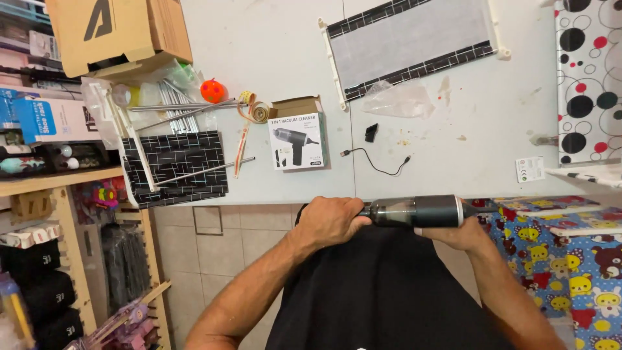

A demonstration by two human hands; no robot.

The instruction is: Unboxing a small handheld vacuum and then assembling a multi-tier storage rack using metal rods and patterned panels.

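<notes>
I hold a small black handheld vacuum cleaner (420, 211) with a clear dust cup sideways in front of my chest. My left hand (329, 220) is closed around its left end. My right hand (459, 234) grips it from below at the right end, partly hidden by the body. Its white product box (297, 140) lies on the white table (272, 58) ahead. A black charging cable (378, 163) and a small black part (370, 132) lie on the table close by.
A black-and-white patterned rack panel (176, 167) with metal rods (188, 115) sits at the table's left; another panel (408, 45) lies at the top. A cardboard box (116, 32), orange ball (212, 91), tape roll (259, 111), plastic bag (399, 101). Shelves stand at left, cartoon-print fabric (570, 259) at right.
</notes>
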